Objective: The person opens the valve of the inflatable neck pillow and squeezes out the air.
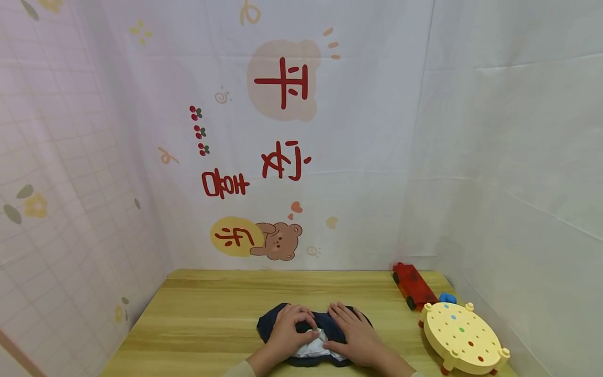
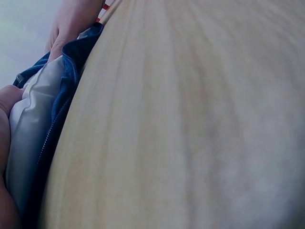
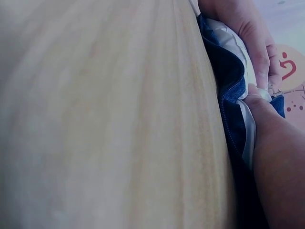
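Observation:
A navy fabric cover point(image 1: 333, 327) with a zipped edge lies on the table, its opening facing me and a white inner point(image 1: 311, 347) bulging out. My left hand point(image 1: 288, 331) curls over its left part, gripping the cover's upper edge with thumb and fingers near a small metal zip pull point(image 3: 273, 90). My right hand point(image 1: 357, 335) rests on the right part with its fingers fairly straight, and its thumb presses on the white inner. In the left wrist view the white inner point(image 2: 38, 105) shows between both hands, beside the zip teeth. Part of the cover is hidden under the hands.
To the right stands a round yellow pegboard-like stool point(image 1: 464, 337) with short legs. Behind it are a red toy truck point(image 1: 414, 285) and a small blue piece point(image 1: 447, 298). White printed cloth point(image 1: 367, 157) hangs around the wooden table point(image 1: 202, 324).

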{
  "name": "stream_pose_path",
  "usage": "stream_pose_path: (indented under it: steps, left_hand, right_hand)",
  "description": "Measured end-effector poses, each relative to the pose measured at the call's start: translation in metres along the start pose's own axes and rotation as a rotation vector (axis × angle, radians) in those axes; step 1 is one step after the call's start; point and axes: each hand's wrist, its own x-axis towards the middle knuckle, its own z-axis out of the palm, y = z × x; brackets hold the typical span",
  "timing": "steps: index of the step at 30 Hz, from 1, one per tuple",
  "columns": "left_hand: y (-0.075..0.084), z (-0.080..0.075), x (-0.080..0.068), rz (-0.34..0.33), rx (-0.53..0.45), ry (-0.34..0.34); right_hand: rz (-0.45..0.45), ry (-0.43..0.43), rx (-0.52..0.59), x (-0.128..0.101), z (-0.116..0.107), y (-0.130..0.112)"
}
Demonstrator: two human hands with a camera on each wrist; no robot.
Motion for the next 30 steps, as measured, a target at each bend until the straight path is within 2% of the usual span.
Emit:
stream_pose_path:
  steps: [16, 23, 30]
  left_hand:
    - [0.0016, -0.0002, -0.0002, 0.006, 0.008, -0.002]
    - [0.0036, -0.0009, -0.0021, 0.032, 0.024, 0.009]
    - [0.0043, -0.0018, -0.0024, -0.016, 0.000, -0.022]
  right_hand:
    - [-0.006, 0.004, 0.002, -0.0001, -0.0010, 0.0001]
    - [-0.007, 0.003, 0.005, 0.0003, 0.0006, 0.0000]
    - [-0.008, -0.003, -0.001, 0.0012, 0.0026, 0.0009]
